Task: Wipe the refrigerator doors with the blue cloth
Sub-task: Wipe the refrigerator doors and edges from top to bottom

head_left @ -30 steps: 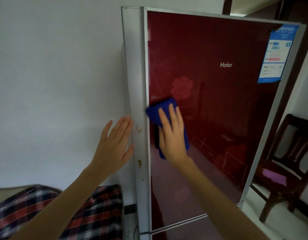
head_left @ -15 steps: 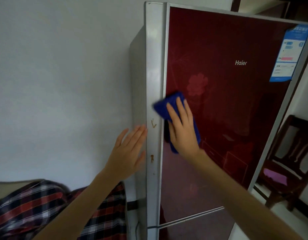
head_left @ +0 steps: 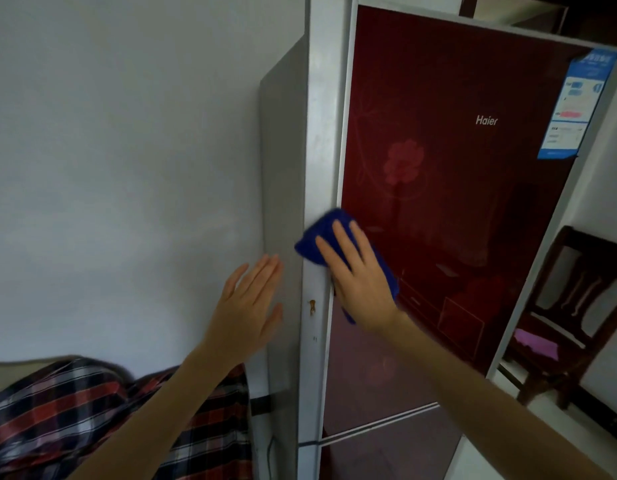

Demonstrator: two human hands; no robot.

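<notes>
Blue cloth [head_left: 312,245] pressed to door [head_left: 456,220] edge, right hand [head_left: 360,282] fingers [head_left: 343,240] straight; left hand [head_left: 246,306] flat.

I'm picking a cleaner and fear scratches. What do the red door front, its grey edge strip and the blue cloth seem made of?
Red door front: glossy, likely glass or lacquered panel; it mirrors the room.
Grey edge strip: matt painted metal, judging by a rust-brown spot.
Blue cloth: soft textile, probably microfibre; it bunches under the right hand.
</notes>
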